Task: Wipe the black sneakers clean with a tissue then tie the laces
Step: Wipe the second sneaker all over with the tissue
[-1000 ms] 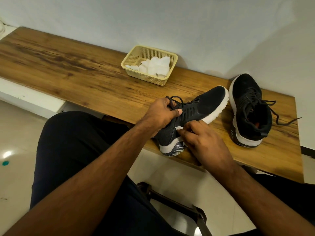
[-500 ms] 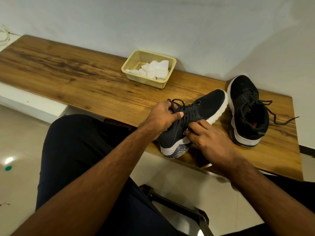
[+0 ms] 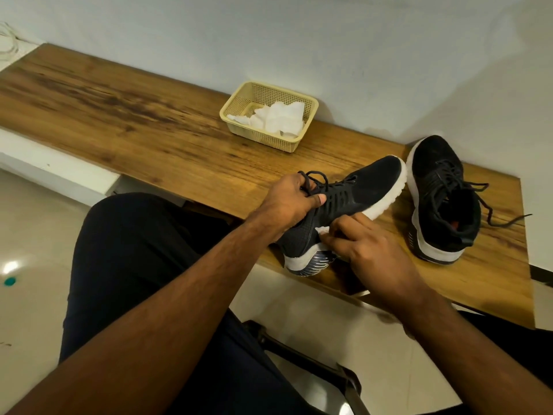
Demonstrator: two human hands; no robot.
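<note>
Black sneaker (image 3: 353, 199) at worktop (image 3: 149, 124) edge; left hand (image 3: 287, 202) grips collar and laces, right hand (image 3: 362, 244) pinches tissue (image 3: 321, 230) against side. Wiping step; next: rub along sole, second sneaker (image 3: 440, 193) waits alongside.

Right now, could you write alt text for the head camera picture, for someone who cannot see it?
A seated person's left hand grips a black sneaker by its laced top, tilted on a wooden bench, while the right hand presses a small white tissue to its side. A second black sneaker stands to the right, laces loose; a yellow basket of tissues sits by the wall.
</note>
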